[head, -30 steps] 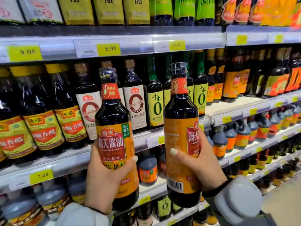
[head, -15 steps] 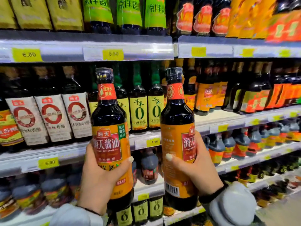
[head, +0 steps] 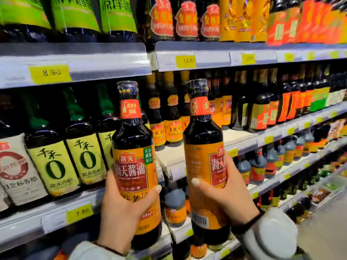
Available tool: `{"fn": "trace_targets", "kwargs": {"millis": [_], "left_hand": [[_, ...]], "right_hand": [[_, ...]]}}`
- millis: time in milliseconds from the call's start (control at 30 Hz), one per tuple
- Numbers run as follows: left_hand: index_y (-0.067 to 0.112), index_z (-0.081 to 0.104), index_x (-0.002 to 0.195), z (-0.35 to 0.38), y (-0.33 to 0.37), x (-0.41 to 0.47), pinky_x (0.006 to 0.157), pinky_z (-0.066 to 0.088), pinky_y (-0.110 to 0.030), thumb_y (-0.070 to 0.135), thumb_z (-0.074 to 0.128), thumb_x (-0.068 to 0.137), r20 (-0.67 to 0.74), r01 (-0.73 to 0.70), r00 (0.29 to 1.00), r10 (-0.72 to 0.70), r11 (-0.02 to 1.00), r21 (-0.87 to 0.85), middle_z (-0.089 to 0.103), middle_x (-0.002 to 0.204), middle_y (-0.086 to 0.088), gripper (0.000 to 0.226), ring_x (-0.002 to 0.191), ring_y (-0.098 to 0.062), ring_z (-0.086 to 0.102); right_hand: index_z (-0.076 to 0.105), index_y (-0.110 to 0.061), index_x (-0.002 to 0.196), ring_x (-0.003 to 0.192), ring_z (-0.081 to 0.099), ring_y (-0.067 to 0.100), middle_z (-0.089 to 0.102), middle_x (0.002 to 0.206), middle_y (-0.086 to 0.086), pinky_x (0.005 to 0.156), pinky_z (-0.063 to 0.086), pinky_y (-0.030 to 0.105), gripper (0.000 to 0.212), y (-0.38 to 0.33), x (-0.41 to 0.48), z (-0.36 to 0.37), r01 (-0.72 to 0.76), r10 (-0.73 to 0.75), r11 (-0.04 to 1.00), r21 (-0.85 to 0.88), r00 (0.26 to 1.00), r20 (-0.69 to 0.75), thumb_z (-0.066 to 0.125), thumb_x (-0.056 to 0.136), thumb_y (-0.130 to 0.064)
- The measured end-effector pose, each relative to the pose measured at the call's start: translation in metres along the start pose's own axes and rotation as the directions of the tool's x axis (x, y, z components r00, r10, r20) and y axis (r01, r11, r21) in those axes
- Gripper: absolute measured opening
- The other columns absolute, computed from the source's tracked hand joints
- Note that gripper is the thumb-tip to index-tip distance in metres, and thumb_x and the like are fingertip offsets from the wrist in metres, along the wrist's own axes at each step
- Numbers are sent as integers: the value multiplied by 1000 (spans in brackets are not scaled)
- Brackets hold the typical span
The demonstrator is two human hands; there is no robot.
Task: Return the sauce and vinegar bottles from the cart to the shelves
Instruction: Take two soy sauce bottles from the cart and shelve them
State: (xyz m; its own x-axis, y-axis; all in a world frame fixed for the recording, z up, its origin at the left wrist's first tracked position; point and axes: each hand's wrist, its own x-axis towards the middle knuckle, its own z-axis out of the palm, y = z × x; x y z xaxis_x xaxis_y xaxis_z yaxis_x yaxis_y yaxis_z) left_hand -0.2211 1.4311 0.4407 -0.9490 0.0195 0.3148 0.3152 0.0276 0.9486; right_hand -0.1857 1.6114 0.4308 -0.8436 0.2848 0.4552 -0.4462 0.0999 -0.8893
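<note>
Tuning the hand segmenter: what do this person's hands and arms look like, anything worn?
Bare left hand and right hand, no gloves, no rings visible. Nails painted pale off-white, as on the right thumb nail. Pale grey-white padded left sleeve and right sleeve. A thin dark band at each wrist; cuff or bracelet, cannot tell.

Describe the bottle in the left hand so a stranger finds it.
Before the shelves, two hands hold dark, orange-labelled bottles. The left hand grips this soy sauce bottle. Unlike the second bottle in the right hand, its red front panel faces the camera.
</note>
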Motion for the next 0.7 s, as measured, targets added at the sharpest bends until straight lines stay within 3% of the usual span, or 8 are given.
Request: {"fn": "trace_targets", "kwargs": {"millis": [100,267,367,433,567,700], "left_hand": [[34,42,103,27,1,10,75,42,-31,3,82,59,7,-17,1000,17,1000,13,58,88,12,68,80,-7,56],[27,43,108,83,-2,24,62,39,-21,-2,78,60,-19,-34,999,34,999,22,57,88,13,67,78,-4,55],[28,42,110,124,-1,29,74,43,-30,1,79,59,-36,-22,999,22,1000,12,58,91,11,69,82,-9,56],[27,43,108,157,0,33,80,43,-35,1,80,59,-69,-16,997,17,1000,10,59,92,10,67,83,-10,56],[38,47,97,208,2,36,76,44,-32,12,86,51,-122,-29,992,28,1000,-8,61,92,12,66,85,-8,59],[31,43,113,244,-1,41,72,44,-29,1,79,59,-163,-3,987,2,1000,-6,61,95,12,71,87,-8,58]], "right_hand": [[48,-25,109,73,65,-3,70,85,-19,62,49,10,75,9,14,-22,22,-23,1000,-10,999,-33,73,39,-38],[44,-23,117,74,66,-3,71,86,-17,63,49,10,85,24,44,-70,36,-36,999,5,999,-11,74,38,-38],[43,-22,120,78,66,-1,69,91,-9,65,50,12,89,30,66,-104,21,-21,1000,3,999,35,74,38,-38],[45,-25,116,79,66,-2,70,91,-12,65,50,11,83,35,82,-133,33,-33,999,1,997,68,74,39,-38],[45,-31,108,77,65,-7,69,89,-26,65,48,7,75,40,110,-179,9,-11,1000,18,991,135,73,39,-39],[45,-29,110,75,66,-5,68,88,-27,64,48,8,76,45,130,-211,11,-17,999,34,986,169,73,40,-38]]}}
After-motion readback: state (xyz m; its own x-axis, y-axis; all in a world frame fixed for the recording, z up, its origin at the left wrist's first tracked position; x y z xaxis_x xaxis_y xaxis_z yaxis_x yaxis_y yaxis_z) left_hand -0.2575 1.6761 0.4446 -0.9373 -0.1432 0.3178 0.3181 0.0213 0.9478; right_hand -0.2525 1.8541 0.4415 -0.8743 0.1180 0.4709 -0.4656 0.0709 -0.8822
